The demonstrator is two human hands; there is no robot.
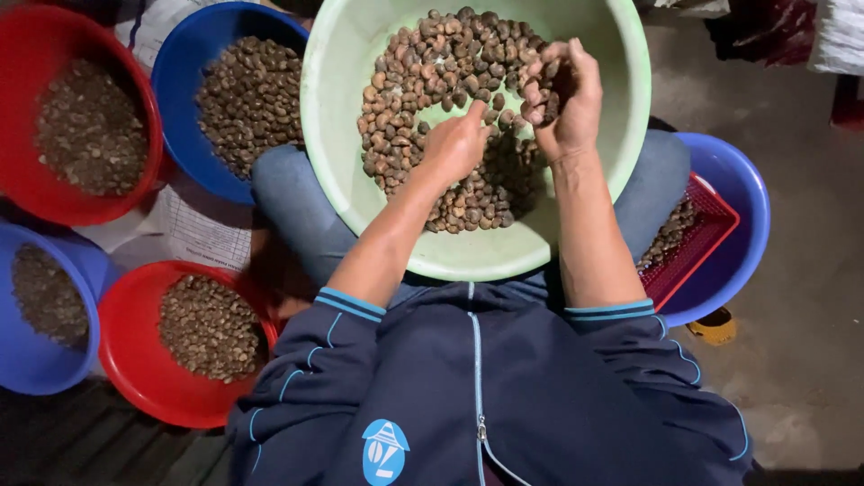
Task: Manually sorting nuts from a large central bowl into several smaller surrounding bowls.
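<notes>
Concrete floor [801,360], grey and stained, dim light; person sits low w/ a pale green basin [630,81] resting on the lap, knees under it on both sides. That placement keeps the load close to both hands, rim tilted slightly toward the body so the contents pool in the near half.

Contents: brown nuts [423,81], small, rounded, dull shell, piled mostly just ahead of and beneath both hands; bare basin wall shows on the near side, toward the wrists.

Left hand [457,144]: mostly curled, index finger extended and tip down on the heap, touching single nuts. Looks like a poking/raking posture, not a grasp. Nothing seen enclosed in the palm, though the underside is hidden, so can't rule out a nut tucked there.

Right hand [565,94]: raised a bit above the heap, fingers bunched and clenched around a small cluster of nuts, several visible btw fingertips and thumb. Held up near the far basin wall, approx. level w/ the left fingertip, hands near but apart.

Outward, on the left-hand side: blue tub [180,63] and red tub [18,54] further out, then a second red tub [135,378] and a second blue tub [36,378] nearer the body, each w/ similar nuts, all within arm's reach. Printed sack sheet [202,229] lies btw them. On the right-hand side: blue tub [747,207] holding a red mesh basket [702,225] w/ more nuts. Yellow object [715,326] on the floor beside it, kind unclear.
</notes>
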